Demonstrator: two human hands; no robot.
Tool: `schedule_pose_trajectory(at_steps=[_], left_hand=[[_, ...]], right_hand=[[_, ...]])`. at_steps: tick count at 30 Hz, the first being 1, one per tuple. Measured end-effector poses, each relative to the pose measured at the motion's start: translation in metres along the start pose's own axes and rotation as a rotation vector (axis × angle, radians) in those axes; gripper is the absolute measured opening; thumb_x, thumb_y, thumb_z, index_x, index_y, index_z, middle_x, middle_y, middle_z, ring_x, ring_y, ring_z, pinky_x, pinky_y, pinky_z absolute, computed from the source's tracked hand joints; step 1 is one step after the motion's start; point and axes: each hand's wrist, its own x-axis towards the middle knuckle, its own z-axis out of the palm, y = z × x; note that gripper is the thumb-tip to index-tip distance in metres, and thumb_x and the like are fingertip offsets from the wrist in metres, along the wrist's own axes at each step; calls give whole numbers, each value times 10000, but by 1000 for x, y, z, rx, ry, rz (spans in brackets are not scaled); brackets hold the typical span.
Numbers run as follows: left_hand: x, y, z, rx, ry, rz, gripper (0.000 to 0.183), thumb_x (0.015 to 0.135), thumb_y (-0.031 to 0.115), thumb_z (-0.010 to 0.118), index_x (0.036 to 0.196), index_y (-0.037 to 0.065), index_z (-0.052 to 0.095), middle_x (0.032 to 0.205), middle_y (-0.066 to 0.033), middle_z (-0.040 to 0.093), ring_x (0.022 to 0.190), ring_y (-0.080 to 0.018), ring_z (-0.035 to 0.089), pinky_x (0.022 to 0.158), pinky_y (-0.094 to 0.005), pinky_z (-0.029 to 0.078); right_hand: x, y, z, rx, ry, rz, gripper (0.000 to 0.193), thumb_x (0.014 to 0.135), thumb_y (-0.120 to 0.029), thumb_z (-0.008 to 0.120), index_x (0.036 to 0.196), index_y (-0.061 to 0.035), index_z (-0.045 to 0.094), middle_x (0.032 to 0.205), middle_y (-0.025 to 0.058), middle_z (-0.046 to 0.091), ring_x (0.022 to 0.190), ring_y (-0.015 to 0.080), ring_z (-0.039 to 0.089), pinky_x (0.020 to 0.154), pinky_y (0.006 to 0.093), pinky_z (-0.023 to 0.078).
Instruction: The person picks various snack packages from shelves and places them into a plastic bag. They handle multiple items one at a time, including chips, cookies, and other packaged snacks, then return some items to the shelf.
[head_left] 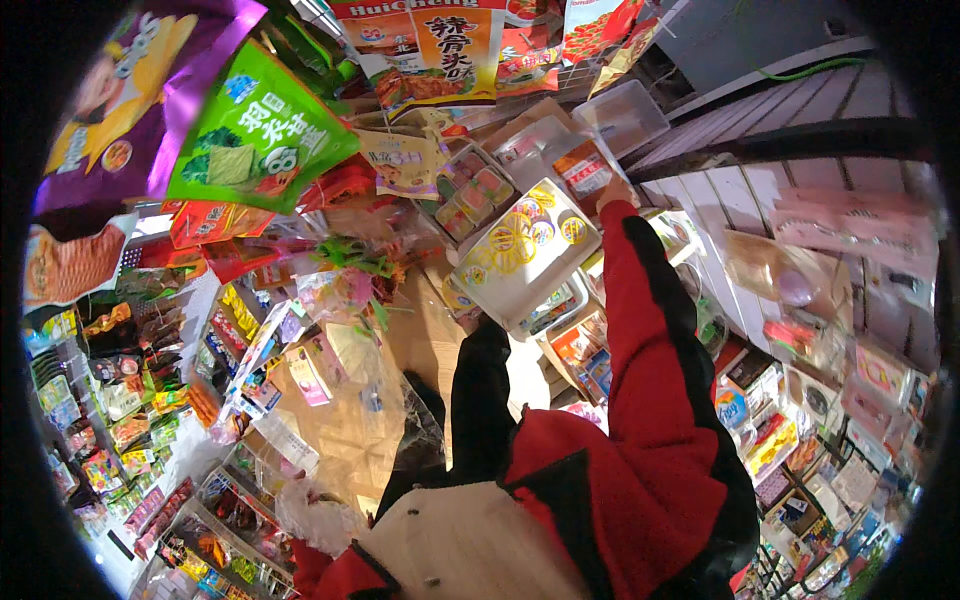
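In the head view our R hand [613, 191] is at the lower edge of the orange packet [582, 170], which sits just past the white tub [548, 282], nr the clear box [624, 114]; can't tell if it's grasping or only touching, & our L hand isn't visible. Best, prob., to use a light pinch at the edge, w/ our red sleeve [645, 340] clear of the tub.

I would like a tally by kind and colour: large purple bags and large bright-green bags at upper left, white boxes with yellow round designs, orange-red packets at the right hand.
Large purple bag: 1
Large bright-green bag: 1
White box with yellow round designs: 1
Orange-red packet at the right hand: 1
Total: 4
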Motion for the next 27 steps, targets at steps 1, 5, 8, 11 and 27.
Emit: schedule_pose_trajectory(at_steps=[1,5,8,11,27], left_hand=[[1,-2,-1,-24,127,-68,354,876,299,537,1153,85,589,675,-13,535,523,-93,449,445,-229,353],[10,7,-6,-225,296,-317,429,899,362,524,1239,100,520,730,-10,550,542,-93,461,458,-237,374],[12,22,-14,83,342,-184,468,876,326,553,1285,111,483,780,-35,598,557,-102,487,491,-258,413],[13,27,-40,740,79,-185,497,845,249,585,1309,119,463,839,-54,637,577,-108,512,539,-265,444],[-46,-96,-247,-213,-149,513,328,890,164,512,1133,-49,569,898,-67,637,719,-128,585,617,-234,462]], right_hand=[[-8,3,-3,168,-34,-55,563,747,-100,633,1262,-67,410,1256,218,473,1169,374,471,947,444,423],[-90,8,-5,132,111,-314,536,762,-116,634,1243,-20,417,1245,220,473,1133,386,480,931,443,425],[-201,-4,-8,472,77,-467,430,797,-178,642,1165,14,528,1100,217,580,1039,355,548,903,408,435],[-336,-47,-5,945,-330,-440,516,821,-187,667,1266,-27,462,1270,98,496,1087,205,527,857,336,467],[-728,-287,-34,512,-33,-1076,897,534,-454,820,1275,-116,446,1422,237,229,1327,430,193,1080,488,210]])
